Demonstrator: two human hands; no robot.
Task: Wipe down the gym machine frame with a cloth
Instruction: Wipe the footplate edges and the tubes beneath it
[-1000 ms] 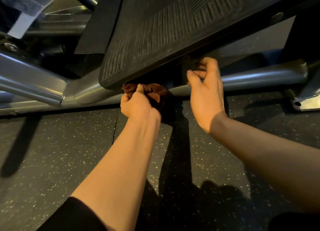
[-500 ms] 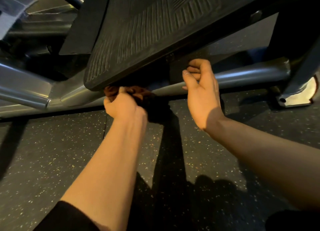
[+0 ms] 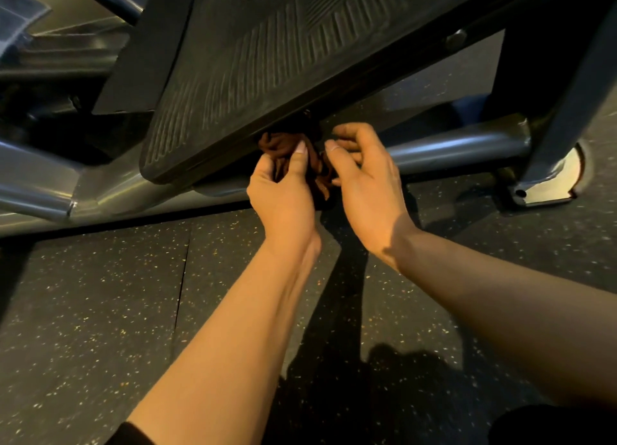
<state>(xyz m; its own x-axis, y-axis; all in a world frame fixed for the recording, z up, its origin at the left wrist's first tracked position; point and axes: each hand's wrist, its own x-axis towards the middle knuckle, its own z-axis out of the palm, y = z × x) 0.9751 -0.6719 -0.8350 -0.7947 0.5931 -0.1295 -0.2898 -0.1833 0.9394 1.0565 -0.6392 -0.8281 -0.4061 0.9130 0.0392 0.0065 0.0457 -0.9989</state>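
Observation:
A bunched brown cloth (image 3: 283,145) sits just under the lower edge of the black ribbed footplate (image 3: 267,63), in front of the grey frame tube (image 3: 454,147). My left hand (image 3: 283,197) grips the cloth, thumb on top of it. My right hand (image 3: 364,177) is close beside it, fingers curled, pinching the cloth's right side. Much of the cloth is hidden between the two hands and in shadow.
The grey tube runs left to a welded joint (image 3: 76,190) and right to a dark upright post (image 3: 561,87) with a bolted metal foot (image 3: 547,184). Below lies speckled dark rubber flooring (image 3: 100,311) with a seam. My forearms cast shadows on it.
My right hand has dropped from the footplate's underside and come left onto the cloth. My left hand with the cloth now meets it in the middle, thumb raised over the cloth.

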